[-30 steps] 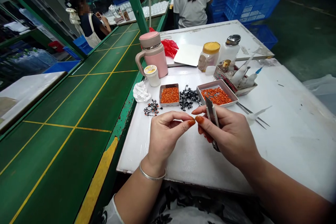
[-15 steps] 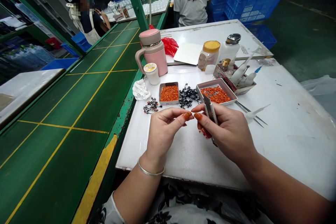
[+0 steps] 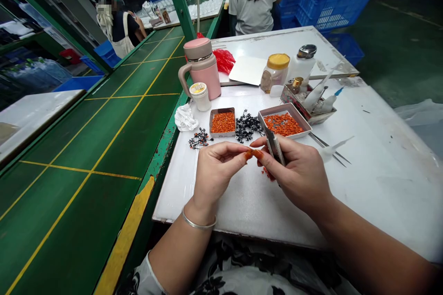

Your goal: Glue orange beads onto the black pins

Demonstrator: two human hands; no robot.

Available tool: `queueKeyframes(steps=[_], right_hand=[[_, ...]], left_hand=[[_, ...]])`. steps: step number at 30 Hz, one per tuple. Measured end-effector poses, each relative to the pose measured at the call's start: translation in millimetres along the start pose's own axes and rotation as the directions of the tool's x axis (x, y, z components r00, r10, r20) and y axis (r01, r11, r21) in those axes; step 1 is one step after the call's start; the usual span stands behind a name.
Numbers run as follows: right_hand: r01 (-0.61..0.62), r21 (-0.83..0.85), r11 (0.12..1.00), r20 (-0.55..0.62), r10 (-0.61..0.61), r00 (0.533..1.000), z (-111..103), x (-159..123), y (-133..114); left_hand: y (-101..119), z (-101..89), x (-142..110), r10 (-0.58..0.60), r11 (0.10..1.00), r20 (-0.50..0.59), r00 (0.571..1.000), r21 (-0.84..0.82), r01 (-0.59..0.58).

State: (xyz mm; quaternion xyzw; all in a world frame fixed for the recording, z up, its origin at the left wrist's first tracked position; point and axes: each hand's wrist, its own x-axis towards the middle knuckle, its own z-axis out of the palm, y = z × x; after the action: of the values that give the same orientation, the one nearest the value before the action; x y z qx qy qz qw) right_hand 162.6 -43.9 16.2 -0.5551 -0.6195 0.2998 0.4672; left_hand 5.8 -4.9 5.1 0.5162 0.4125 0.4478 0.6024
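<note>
Left fingers: forefinger and thumb of the left hand (image 3: 213, 170) were pressed together, their stained tips meeting those of the right hand; any piece between them was too small to make out.
Right fingers: those of the right hand (image 3: 302, 173) were clamped on a grey cutter-like tool (image 3: 275, 150), with thumb and forefinger tips brought to the left fingertips.
Cutter-like tool: stood tilted within the right grip, upper end rising past the forefinger; its lower part was mostly hidden by the hand.
Loose orange pieces (image 3: 266, 174): seen just below the right fingertips, partly covered; whether they lay on the table (image 3: 238, 212) or against the palm could not be told.
Large tray (image 3: 298, 116): just beyond the right fingers, holding orange pieces; its near corner was hidden behind hand and tool.
Small tray (image 3: 222, 135): beyond the left fingers, holding orange pieces.
Black parts (image 3: 246, 125): heaped between the trays, beyond the meeting fingertips; single shapes were hard to separate.
Second heap (image 3: 200, 138): black parts with orange spots, beyond and left of the left fingers.
Tweezers (image 3: 316, 138): right of the right fingers, crossed by a white nozzle bottle (image 3: 328, 152), whose near end was partly hidden by the hand.
</note>
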Motion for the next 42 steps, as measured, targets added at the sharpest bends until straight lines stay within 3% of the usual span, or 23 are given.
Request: queueKeyframes(steps=[5, 10, 14, 17, 24, 29, 33, 42], right_hand=[[0.033, -0.061, 0.998, -0.033, -0.035, 0.999, 1, 1, 0], [-0.016, -0.095, 0.995, -0.051, 0.011, 0.999, 1, 3, 1], [-0.055, -0.094, 0.994, -0.033, 0.052, 0.998, 1, 5, 1], [-0.084, -0.082, 0.993, -0.015, 0.083, 0.996, 0, 6, 1], [-0.255, 0.134, 0.958, 0.105, 0.242, 0.965, -4, 9, 1], [-0.237, 0.161, 0.958, 0.1, 0.223, 0.97, -5, 9, 0], [-0.171, 0.107, 0.98, 0.081, 0.162, 0.983, -5, 7, 3], [-0.017, -0.032, 0.999, 0.207, 0.023, 0.978, -5, 1, 5]], left_hand=[[-1, 4.2, -5, 0.072, 0.973, -0.047, 0.996, 0.224, -0.059], [-6, 2.9, -7, 0.279, 0.823, 0.021, 0.96, 0.51, -0.25], [-9, 2.0, -7, 0.41, 0.705, 0.062, 0.91, 0.611, -0.359], [-8, 2.3, -7, 0.435, 0.692, 0.06, 0.898, 0.617, -0.376], [0, 3.0, -6, 0.256, 0.862, -0.009, 0.967, 0.454, -0.224], [2, -1.5, 0, 0.046, 0.996, 0.039, 0.998, 0.07, -0.049], [1, -6.2, 4, -0.095, 0.968, 0.049, 0.994, -0.227, 0.104], [4, -9.9, 11, -0.229, 0.854, 0.04, 0.973, -0.472, 0.22]])
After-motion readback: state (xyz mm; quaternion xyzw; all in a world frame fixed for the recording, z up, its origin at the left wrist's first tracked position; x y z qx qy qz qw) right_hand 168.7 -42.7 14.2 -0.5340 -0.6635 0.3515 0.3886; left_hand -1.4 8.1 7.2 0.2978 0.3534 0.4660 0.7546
